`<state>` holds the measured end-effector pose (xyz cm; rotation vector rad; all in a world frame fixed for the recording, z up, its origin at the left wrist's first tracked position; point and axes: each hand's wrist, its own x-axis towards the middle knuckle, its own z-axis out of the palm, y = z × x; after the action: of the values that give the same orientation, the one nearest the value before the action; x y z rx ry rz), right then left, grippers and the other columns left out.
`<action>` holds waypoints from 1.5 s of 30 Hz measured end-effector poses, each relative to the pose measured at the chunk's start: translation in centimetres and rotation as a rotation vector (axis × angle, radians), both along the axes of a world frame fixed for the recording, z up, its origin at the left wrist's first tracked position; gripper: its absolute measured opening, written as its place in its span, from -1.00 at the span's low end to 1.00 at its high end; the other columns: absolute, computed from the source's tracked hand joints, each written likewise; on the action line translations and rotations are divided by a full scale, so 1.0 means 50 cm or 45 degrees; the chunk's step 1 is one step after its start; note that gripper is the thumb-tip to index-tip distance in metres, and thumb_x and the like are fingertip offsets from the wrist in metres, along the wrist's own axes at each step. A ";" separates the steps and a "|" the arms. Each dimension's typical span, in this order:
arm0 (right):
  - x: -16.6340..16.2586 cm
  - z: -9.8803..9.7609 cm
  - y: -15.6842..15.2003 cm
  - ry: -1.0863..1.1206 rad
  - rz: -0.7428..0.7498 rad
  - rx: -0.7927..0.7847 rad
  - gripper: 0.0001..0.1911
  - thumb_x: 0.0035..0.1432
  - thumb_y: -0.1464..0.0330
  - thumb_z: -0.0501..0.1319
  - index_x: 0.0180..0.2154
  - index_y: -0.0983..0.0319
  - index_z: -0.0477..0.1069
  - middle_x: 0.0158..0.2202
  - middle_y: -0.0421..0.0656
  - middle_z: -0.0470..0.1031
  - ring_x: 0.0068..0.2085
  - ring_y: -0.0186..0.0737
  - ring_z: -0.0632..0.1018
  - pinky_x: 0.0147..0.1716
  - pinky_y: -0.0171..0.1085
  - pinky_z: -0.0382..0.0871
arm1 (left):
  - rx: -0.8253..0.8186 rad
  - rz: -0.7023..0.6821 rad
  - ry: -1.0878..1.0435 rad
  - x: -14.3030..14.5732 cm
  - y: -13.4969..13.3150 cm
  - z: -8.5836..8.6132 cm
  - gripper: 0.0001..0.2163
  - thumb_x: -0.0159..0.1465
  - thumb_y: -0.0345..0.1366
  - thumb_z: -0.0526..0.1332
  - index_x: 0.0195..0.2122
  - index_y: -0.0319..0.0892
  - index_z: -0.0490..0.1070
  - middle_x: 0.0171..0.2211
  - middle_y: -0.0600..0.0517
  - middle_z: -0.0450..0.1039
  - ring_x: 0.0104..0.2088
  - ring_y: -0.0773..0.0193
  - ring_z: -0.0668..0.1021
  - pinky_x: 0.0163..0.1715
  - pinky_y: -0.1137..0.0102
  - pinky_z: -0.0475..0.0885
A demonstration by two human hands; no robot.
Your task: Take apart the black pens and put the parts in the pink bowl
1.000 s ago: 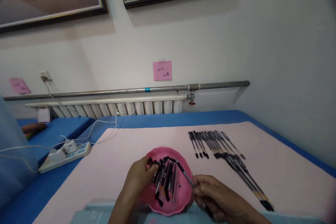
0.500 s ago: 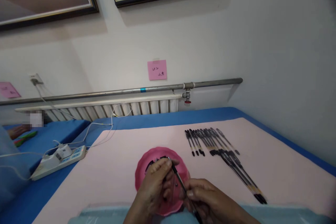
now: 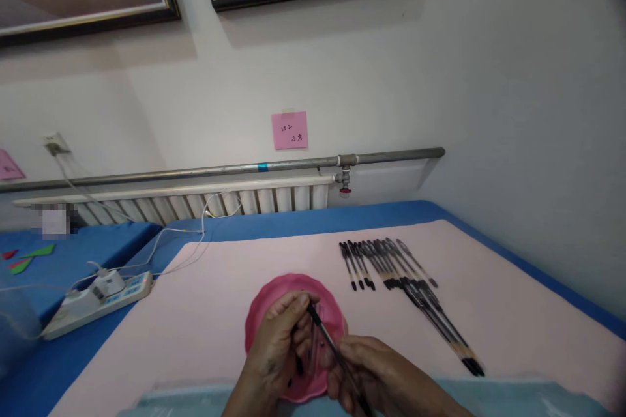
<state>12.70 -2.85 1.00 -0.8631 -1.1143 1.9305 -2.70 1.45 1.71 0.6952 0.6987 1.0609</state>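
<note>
A pink dish (image 3: 267,303) with several black pen parts sits on the pale pink mat near the front edge. My left hand (image 3: 278,348) hovers over the dish, fingers pinched at the tip of a thin black pen (image 3: 325,339). My right hand (image 3: 372,378) grips the same pen lower down, just right of the dish. To the right, a row of several assembled black pens (image 3: 401,280) lies side by side on the mat.
The mat (image 3: 513,313) covers a blue table (image 3: 342,218) against a white wall. At the left a white power strip (image 3: 98,296) with plugs and cables rests on blue cloth. A radiator (image 3: 195,202) and a pipe run along the wall.
My left hand left the pile in the dish and came up to the pen's tip. Both hands drew closer together over the dish. The view shifted slightly right.
</note>
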 end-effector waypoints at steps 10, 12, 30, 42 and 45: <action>-0.013 0.003 -0.007 0.086 -0.114 -0.147 -0.68 0.01 0.14 0.21 -0.46 0.28 0.31 -0.60 -0.21 0.41 -0.64 -0.43 0.35 -0.66 -0.43 0.07 | 0.018 0.024 0.053 0.004 -0.002 0.000 -0.69 0.00 -0.11 0.37 -0.38 -0.27 0.44 -0.73 0.24 0.10 -0.73 0.55 0.12 -0.73 0.58 -0.02; -0.016 0.003 -0.009 0.111 -0.097 -0.166 -0.61 0.06 0.07 0.15 -0.44 0.31 0.34 -0.57 -0.15 0.43 -0.63 -0.40 0.38 -0.66 -0.42 0.10 | 0.020 0.016 0.054 0.003 -0.002 0.001 -0.68 0.00 -0.12 0.37 -0.37 -0.27 0.45 -0.73 0.23 0.11 -0.72 0.55 0.13 -0.73 0.58 -0.01; -0.017 0.011 -0.010 0.105 -0.155 -0.150 -0.70 0.00 0.15 0.23 -0.44 0.26 0.28 -0.68 -0.27 0.37 -0.73 -0.48 0.29 -0.75 -0.47 -0.01 | 0.084 0.040 0.146 0.006 -0.004 0.000 -0.66 0.00 -0.08 0.36 -0.35 -0.28 0.47 -0.72 0.20 0.18 -0.75 0.54 0.17 -0.76 0.58 0.04; -0.003 0.000 -0.003 -0.203 -0.203 -0.069 -0.87 -0.04 0.32 0.14 -0.48 0.24 0.24 -0.69 -0.28 0.39 -0.77 -0.48 0.28 -0.77 -0.47 -0.01 | 0.123 0.300 0.396 -0.048 0.024 0.007 -0.62 -0.04 -0.05 0.36 -0.63 -0.19 0.22 -0.78 0.24 0.10 -0.74 0.53 0.13 -0.73 0.56 0.00; -0.001 0.012 -0.002 -0.232 -0.251 -0.055 -0.88 -0.03 0.33 0.12 -0.52 0.24 0.24 -0.68 -0.30 0.37 -0.77 -0.50 0.26 -0.78 -0.47 0.03 | 0.167 0.416 0.681 -0.079 0.035 0.012 -0.63 -0.03 -0.04 0.35 -0.62 -0.18 0.23 -0.78 0.24 0.13 -0.73 0.49 0.17 -0.71 0.54 0.05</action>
<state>12.68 -2.92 1.61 -1.1469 -1.0516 1.7458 -6.66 3.19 2.29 1.0190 1.2424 1.2371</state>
